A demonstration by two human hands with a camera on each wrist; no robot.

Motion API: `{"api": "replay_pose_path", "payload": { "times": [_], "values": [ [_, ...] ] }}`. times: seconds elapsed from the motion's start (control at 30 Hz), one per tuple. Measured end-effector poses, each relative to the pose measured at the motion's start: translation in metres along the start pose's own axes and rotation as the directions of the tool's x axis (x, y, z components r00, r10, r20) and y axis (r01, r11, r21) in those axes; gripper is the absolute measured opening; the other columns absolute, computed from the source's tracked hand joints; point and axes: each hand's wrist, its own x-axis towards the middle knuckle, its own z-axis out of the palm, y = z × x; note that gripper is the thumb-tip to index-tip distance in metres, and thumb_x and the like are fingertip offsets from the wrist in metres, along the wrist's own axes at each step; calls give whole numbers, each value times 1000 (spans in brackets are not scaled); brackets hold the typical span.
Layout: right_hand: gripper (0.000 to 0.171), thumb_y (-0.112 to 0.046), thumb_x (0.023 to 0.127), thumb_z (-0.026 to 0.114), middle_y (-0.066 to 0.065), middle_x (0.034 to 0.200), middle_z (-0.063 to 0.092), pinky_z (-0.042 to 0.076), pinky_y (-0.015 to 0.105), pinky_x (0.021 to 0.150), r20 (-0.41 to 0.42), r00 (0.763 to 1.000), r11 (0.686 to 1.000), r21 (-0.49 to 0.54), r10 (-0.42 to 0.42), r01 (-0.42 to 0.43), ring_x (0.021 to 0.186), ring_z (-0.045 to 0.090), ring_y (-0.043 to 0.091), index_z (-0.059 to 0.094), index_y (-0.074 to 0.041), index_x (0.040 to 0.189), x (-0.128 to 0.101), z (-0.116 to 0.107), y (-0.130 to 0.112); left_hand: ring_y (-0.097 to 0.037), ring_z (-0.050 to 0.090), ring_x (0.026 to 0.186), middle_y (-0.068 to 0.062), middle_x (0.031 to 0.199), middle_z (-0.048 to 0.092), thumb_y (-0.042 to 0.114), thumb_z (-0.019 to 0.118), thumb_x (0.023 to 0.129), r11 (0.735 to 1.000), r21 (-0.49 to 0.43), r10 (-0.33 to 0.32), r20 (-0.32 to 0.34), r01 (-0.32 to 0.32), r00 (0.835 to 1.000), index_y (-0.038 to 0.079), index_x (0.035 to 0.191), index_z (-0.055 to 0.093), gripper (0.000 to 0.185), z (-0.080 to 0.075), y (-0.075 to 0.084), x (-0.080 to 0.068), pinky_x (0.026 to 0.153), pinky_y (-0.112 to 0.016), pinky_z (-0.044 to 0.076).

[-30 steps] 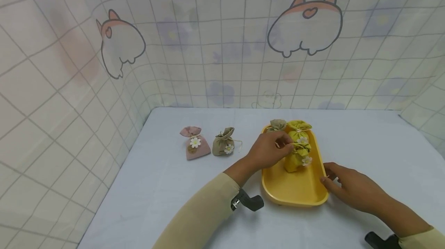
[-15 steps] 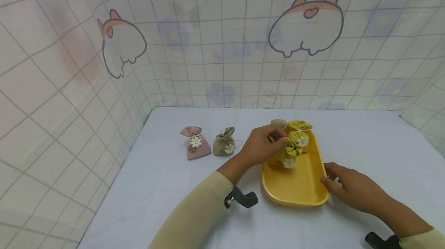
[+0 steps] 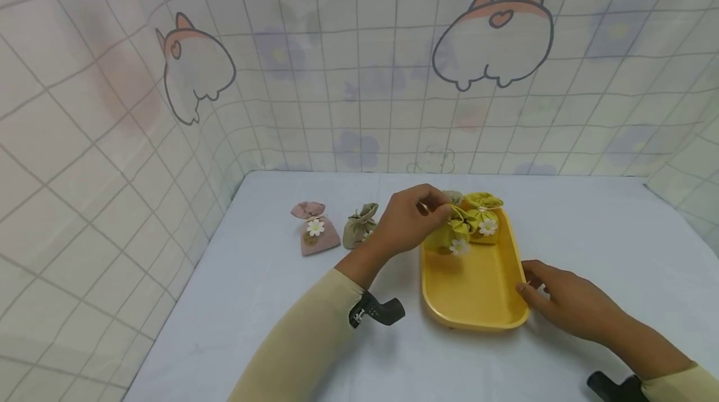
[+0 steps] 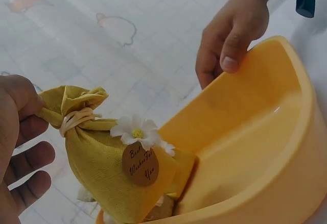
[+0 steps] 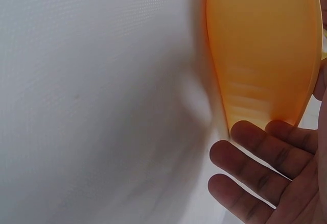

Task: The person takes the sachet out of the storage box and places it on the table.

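Observation:
My left hand (image 3: 412, 218) pinches the gathered neck of a yellow-green cloth drawstring pouch (image 3: 440, 238) over the left side of a yellow tray (image 3: 474, 296). In the left wrist view this pouch (image 4: 97, 157) hangs tilted, with a white flower and a round brown tag; the other left fingers are spread. A second yellow-green pouch (image 3: 484, 236) stands at the tray's far end. Behind the held pouch, a grey-green pouch (image 3: 454, 196) is mostly hidden. My right hand (image 3: 578, 305) holds the tray's right side, thumb at the rim, fingers along the outer wall.
Left of the tray, a pink pouch (image 3: 319, 245) with a white flower lies on the white tabletop (image 3: 269, 327). Beside it sits an olive-grey pouch (image 3: 357, 228), partly covered by my left forearm. A grid-patterned curtain (image 3: 359, 77) hangs behind the table.
My left hand has moved left and toward the back, bringing the held pouch from the tray's middle to its left side. The right hand and tray stay put.

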Motion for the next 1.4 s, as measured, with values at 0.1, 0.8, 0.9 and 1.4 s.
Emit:
{"api": "replay_pose_path", "payload": {
  "times": [0.1, 0.8, 0.9, 1.4],
  "values": [
    [64, -54, 101, 57, -3, 102, 67, 55, 39, 68, 0, 1000, 1000, 0, -1, 1, 81, 58, 12, 54, -2, 138, 1, 0, -1, -6, 60, 87, 13, 94, 66, 26, 69, 100, 1000, 8, -1, -17, 2, 1000, 18, 105, 70, 9, -5, 2, 0, 78, -23, 51],
    [60, -51, 101, 59, -3, 103, 67, 54, 39, 68, 1, 1000, 1000, -5, 10, -10, 80, 58, 12, 54, -2, 136, 0, 1, 0, -7, 60, 89, 7, 95, 68, 23, 70, 99, 998, 65, -5, -44, 8, 999, 14, 104, 70, 10, -33, 3, -12, 83, -26, 52],
    [61, -51, 101, 59, -2, 104, 67, 54, 39, 68, 5, 1000, 1000, -3, 17, -17, 81, 58, 12, 54, -2, 137, 0, 1, 0, -6, 61, 90, 7, 95, 68, 24, 70, 99, 998, 66, -14, -44, 17, 999, 15, 104, 70, 10, -37, 1, -15, 83, -27, 52],
    [64, -52, 101, 59, -1, 105, 68, 56, 43, 70, 8, 1000, 1000, -1, 16, -16, 84, 60, 14, 53, 1, 138, 0, 0, -2, -10, 61, 89, 6, 95, 68, 23, 72, 98, 994, 77, -75, -99, 83, 992, 14, 103, 70, 11, -67, -11, -31, 81, -32, 54]
  ]
}}
